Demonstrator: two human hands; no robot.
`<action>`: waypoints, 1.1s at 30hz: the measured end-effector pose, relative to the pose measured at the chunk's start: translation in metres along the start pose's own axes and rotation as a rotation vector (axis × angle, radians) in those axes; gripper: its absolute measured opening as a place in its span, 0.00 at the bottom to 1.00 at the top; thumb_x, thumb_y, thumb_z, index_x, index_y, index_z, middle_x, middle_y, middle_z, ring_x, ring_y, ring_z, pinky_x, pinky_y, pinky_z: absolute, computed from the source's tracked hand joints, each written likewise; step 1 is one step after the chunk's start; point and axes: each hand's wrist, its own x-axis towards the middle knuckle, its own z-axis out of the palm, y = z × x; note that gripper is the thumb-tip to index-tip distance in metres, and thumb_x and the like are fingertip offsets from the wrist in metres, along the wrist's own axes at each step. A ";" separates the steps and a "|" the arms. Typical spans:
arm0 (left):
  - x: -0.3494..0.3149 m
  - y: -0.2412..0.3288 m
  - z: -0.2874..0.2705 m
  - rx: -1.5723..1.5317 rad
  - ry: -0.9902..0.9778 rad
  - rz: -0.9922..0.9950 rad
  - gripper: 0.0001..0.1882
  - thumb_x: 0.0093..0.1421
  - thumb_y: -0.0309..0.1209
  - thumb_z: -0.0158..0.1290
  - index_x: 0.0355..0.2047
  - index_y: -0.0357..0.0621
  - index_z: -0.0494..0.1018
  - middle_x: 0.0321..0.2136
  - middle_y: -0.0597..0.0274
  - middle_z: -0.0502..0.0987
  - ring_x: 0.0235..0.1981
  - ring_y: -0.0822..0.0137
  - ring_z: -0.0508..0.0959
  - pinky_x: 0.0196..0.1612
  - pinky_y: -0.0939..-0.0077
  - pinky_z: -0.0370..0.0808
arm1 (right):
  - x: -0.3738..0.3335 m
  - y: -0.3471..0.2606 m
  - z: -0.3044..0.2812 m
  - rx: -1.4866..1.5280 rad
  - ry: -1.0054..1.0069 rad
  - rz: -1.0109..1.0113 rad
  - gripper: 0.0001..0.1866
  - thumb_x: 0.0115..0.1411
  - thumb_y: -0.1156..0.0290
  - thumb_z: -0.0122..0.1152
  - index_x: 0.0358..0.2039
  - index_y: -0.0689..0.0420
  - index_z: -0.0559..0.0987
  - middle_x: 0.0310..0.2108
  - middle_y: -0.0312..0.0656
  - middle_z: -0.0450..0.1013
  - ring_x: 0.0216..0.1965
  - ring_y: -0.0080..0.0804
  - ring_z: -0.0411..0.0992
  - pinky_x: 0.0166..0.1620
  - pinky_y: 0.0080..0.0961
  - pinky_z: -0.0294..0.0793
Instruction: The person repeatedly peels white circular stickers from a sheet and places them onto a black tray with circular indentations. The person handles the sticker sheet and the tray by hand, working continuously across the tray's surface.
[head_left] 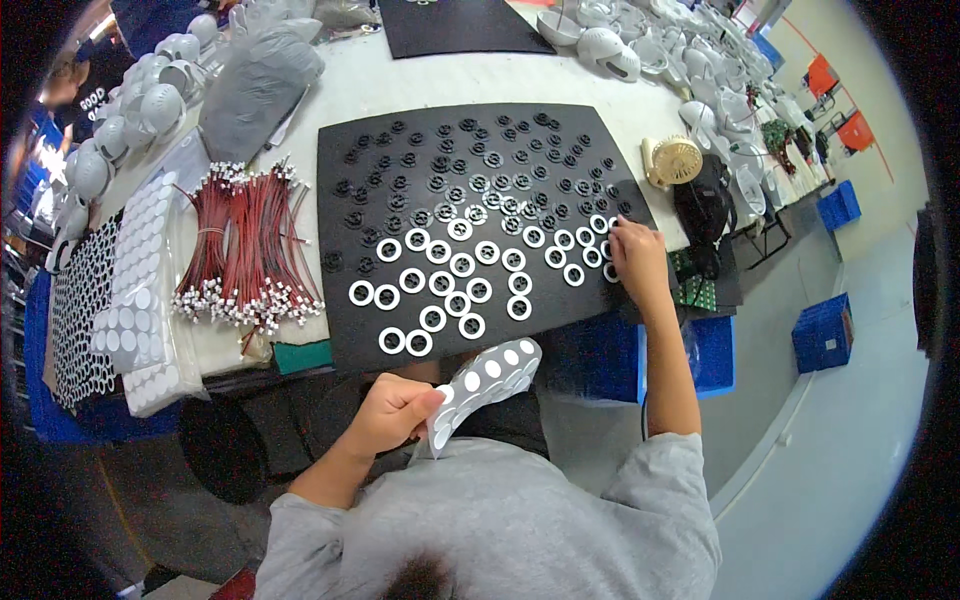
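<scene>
The left hand [388, 412], low in the frame's centre, has thumb and fingers pinched on the left end of a flexible strip of white round pieces [484, 385], whose far end hangs unsupported below the black board [550, 308]. A pinch at one end only could let the strip curl or swing against the grey shirt [500, 490] just below, bending it or lifting pieces loose. The right hand [636, 258] reaches the board's right edge, fingertips at one of the white rings [482, 327] there; whether they are clamped on it or merely pressing cannot be told, since the hand covers the contact. Rings sit close together around it, so a wrist or finger might nudge a neighbour off centre. The white rings fill the board's lower half, over small black discs [493, 159] that continue bare toward its top. Those nearest the lower edge seem most exposed: a passing sleeve or a knock to the board could shift them or tip them off.
</scene>
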 end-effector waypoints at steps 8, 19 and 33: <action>0.006 0.002 -0.003 0.044 -0.033 0.166 0.14 0.55 0.28 0.45 0.15 0.32 0.67 0.31 0.57 0.69 0.31 0.72 0.68 0.34 0.81 0.65 | -0.019 0.002 0.011 0.209 -0.113 0.184 0.20 0.56 0.63 0.44 0.47 0.60 0.65 0.53 0.54 0.55 0.57 0.45 0.47 0.54 0.38 0.43; -0.003 0.007 -0.012 -0.278 0.087 0.045 0.24 0.58 0.42 0.42 0.30 0.26 0.69 0.34 0.52 0.69 0.34 0.68 0.70 0.37 0.80 0.66 | -0.048 -0.123 -0.088 1.018 -0.586 -0.184 0.23 0.42 0.70 0.63 0.40 0.59 0.68 0.37 0.44 0.69 0.38 0.35 0.68 0.42 0.28 0.66; 0.010 0.050 0.032 1.091 0.031 0.268 0.30 0.40 0.41 0.58 0.42 0.41 0.62 0.32 0.60 0.67 0.29 0.62 0.70 0.34 0.68 0.65 | -0.063 -0.147 -0.087 1.051 -0.380 -0.324 0.08 0.49 0.67 0.58 0.27 0.56 0.71 0.15 0.38 0.69 0.16 0.35 0.68 0.21 0.24 0.68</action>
